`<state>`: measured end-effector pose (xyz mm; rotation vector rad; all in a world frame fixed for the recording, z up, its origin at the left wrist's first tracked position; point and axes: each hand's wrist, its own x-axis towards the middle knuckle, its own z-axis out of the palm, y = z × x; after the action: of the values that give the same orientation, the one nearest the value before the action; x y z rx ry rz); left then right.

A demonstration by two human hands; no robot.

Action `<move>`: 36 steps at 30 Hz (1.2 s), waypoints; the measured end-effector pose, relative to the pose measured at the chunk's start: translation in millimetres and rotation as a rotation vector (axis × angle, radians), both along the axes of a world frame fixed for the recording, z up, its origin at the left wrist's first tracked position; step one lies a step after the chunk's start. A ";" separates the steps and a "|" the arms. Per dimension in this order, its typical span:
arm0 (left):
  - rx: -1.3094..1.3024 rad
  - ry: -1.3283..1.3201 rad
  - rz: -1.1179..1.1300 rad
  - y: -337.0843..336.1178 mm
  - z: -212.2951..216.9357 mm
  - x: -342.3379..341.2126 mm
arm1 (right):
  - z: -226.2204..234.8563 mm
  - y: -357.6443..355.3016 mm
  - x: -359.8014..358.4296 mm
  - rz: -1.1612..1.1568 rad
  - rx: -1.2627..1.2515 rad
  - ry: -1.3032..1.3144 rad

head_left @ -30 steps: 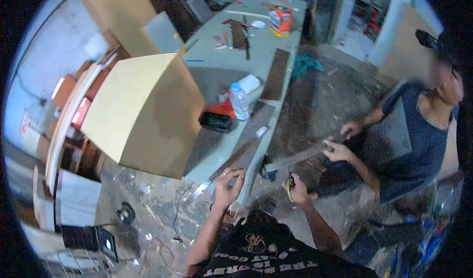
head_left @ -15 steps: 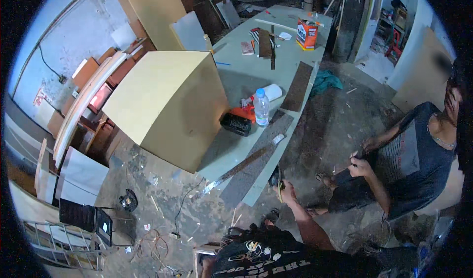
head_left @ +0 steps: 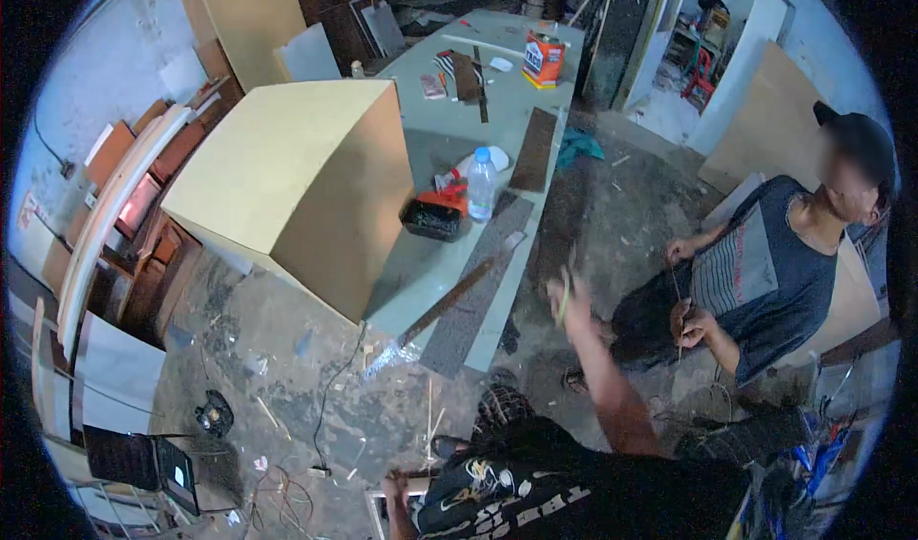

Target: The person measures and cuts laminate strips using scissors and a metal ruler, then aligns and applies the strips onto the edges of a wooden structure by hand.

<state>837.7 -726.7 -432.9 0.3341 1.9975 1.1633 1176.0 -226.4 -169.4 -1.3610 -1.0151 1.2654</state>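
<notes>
Watching remotely, I see the left hand gone from the long grey-green table to a pale-edged frame, its grip unclear, leaving only the right hand, clasping a motion-blurred yellow-green tool, beside that tabletop.

A slender hand tool with a yellow-green handle is in the right hand, roughly upright, its handle running along the fingers and a narrow, blurred end rising just beyond them; its exact kind is too smeared to tell. Right by the fingers of the left hand is an angular, pale-edged frame, partly hidden; contact cannot be made out.
</notes>
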 end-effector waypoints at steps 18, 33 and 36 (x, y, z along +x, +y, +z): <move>-0.112 -0.521 0.303 24.2 2.2 129.6 | -35.8 194.1 19.7 0.101 -0.104 -0.149; -0.124 -0.475 0.240 82.8 23.3 144.9 | -39.3 257.3 19.0 0.331 0.132 -0.828; 0.050 -0.481 0.285 92.5 21.2 114.6 | -2.8 280.5 10.4 0.554 0.122 -0.979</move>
<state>952.3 -634.2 -411.7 -0.2015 1.6240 1.3226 1186.4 54.2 -172.2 -1.6893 -2.2189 0.8331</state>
